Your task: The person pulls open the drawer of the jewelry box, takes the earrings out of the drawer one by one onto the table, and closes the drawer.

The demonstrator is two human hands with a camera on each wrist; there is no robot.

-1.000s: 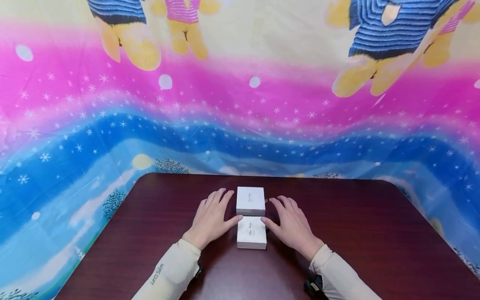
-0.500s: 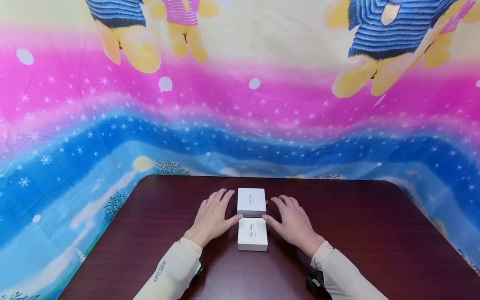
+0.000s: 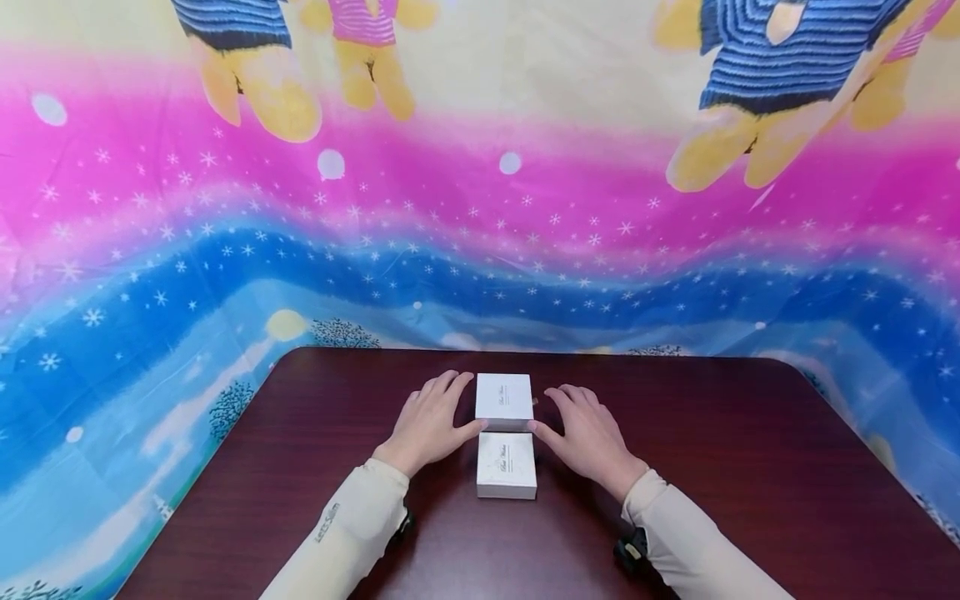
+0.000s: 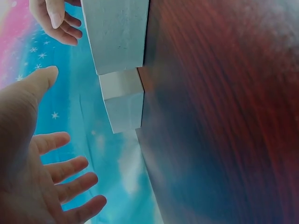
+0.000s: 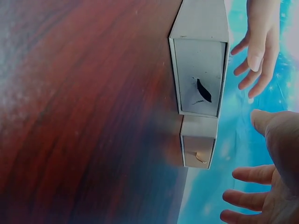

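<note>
Two small white boxes with dark script on their lids lie in line on the table. The far box (image 3: pixel 503 397) stands just behind the near box (image 3: pixel 506 460). In the right wrist view the near box's side carries a black ribbon tab (image 5: pixel 204 91), the far box's a light brown tab (image 5: pixel 200 157). My left hand (image 3: pixel 431 423) hovers left of the far box, fingers spread and thumb toward its near corner. Opposite it, my right hand (image 3: pixel 588 435) hovers to the right with fingers spread. Both wrist views show the palms facing inward, apart from the boxes.
The dark red-brown table (image 3: pixel 720 467) has rounded far corners and a glossy surface. Behind it hangs a colourful cloth (image 3: pixel 465 208) with snowflakes and bear figures. Both forearms wear cream sleeves (image 3: pixel 352 517), with black straps at the wrists.
Both hands have shifted slightly forward. The thumbs, earlier level with the near box's far edge, now sit by the far box's near corners. The boxes keep their places.
</note>
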